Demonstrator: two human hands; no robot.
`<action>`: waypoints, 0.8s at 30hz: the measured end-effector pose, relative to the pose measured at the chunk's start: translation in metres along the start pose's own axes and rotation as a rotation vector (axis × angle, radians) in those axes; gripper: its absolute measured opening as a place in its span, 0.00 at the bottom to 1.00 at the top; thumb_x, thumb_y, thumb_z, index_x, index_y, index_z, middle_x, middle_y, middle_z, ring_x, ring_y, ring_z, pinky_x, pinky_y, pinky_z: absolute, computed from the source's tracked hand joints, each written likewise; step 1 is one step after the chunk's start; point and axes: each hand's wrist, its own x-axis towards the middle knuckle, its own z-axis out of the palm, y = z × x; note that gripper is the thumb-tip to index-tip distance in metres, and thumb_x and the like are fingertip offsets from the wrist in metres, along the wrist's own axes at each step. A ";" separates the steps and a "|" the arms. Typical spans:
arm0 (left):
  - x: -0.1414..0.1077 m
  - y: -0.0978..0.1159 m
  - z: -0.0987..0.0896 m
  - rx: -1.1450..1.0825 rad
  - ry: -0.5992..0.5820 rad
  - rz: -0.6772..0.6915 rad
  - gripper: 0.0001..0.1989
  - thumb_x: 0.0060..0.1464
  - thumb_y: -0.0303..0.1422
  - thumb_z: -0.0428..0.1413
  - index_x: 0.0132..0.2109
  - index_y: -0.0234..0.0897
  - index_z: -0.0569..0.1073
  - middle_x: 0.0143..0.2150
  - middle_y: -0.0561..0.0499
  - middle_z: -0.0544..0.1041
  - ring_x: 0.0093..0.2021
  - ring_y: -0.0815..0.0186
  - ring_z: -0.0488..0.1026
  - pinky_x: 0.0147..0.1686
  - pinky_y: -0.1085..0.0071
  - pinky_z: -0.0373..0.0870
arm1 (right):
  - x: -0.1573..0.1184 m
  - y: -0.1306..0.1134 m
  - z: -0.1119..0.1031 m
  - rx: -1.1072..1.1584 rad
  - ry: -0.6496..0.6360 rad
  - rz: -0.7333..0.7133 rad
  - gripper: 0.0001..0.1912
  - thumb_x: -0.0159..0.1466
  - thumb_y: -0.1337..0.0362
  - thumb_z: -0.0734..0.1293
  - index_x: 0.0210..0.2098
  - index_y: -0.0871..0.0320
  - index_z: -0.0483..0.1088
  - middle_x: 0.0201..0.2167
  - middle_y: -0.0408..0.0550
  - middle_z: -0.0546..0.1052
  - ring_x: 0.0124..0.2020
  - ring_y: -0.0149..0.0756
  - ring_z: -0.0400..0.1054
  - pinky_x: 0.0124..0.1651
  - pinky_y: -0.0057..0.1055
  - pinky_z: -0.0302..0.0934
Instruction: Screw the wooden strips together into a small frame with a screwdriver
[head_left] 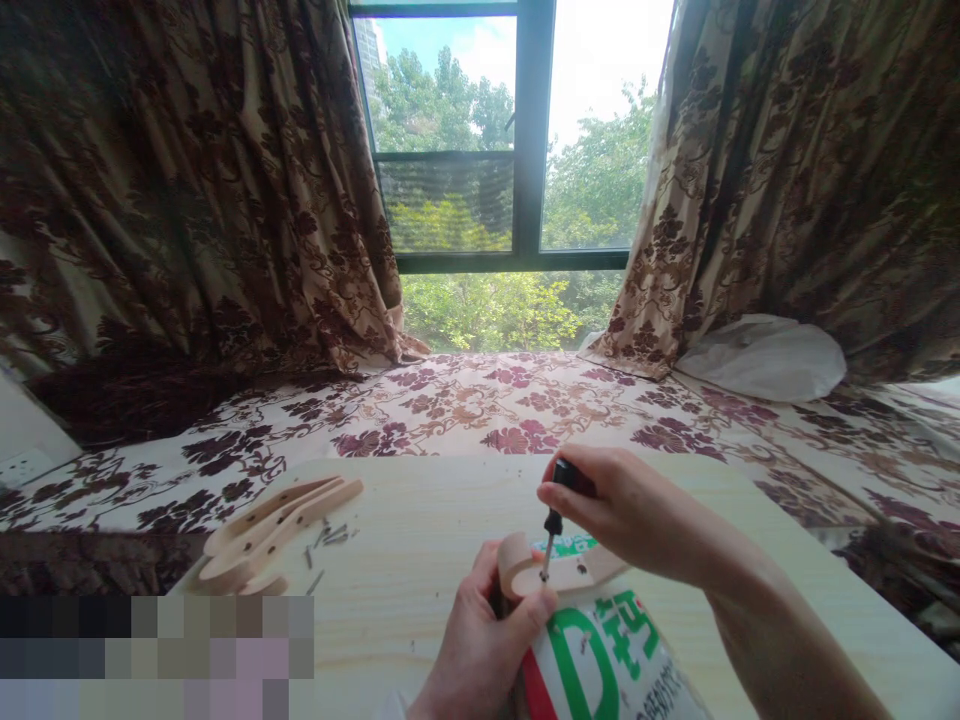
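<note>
My right hand [600, 500] is closed around the black handle of a screwdriver [555, 520]. Its metal shaft points down, and the tip meets a dark hole or screw in a pale curved wooden piece [581, 572]. Thumb and fingers of my left hand [499, 620] grip the rounded end of that wooden piece from the left. Beneath the wood lies a white bag [622, 660] with green and red print, partly covered by my hands and the wood.
Several shaped wooden parts with dark holes [262, 540] lie at the table's left. Beside them are scattered screws [334, 535]. The pale wooden table [420, 520] stands before a floral-covered ledge [480, 400]. A white plastic bag [765, 358] rests back right. A blurred block hides the lower left.
</note>
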 end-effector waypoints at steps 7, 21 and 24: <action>-0.002 -0.001 0.000 0.016 -0.013 0.017 0.16 0.48 0.41 0.59 0.40 0.38 0.66 0.30 0.58 0.65 0.30 0.72 0.60 0.30 0.74 0.59 | -0.005 -0.019 -0.017 -0.242 -0.107 -0.155 0.03 0.63 0.65 0.64 0.36 0.57 0.68 0.26 0.42 0.72 0.26 0.30 0.61 0.29 0.28 0.50; -0.001 0.011 -0.001 0.186 0.099 0.049 0.17 0.45 0.39 0.58 0.42 0.39 0.66 0.35 0.53 0.72 0.34 0.65 0.69 0.33 0.69 0.68 | 0.007 -0.036 -0.028 -0.662 -0.278 -0.124 0.12 0.66 0.64 0.60 0.31 0.62 0.71 0.28 0.52 0.77 0.27 0.34 0.67 0.25 0.32 0.43; -0.004 0.015 -0.005 0.256 0.174 0.113 0.20 0.43 0.39 0.60 0.45 0.39 0.68 0.48 0.48 0.71 0.48 0.58 0.69 0.47 0.66 0.65 | 0.007 -0.054 -0.037 -0.668 -0.376 -0.185 0.09 0.64 0.64 0.63 0.31 0.61 0.73 0.27 0.51 0.77 0.26 0.34 0.67 0.24 0.31 0.44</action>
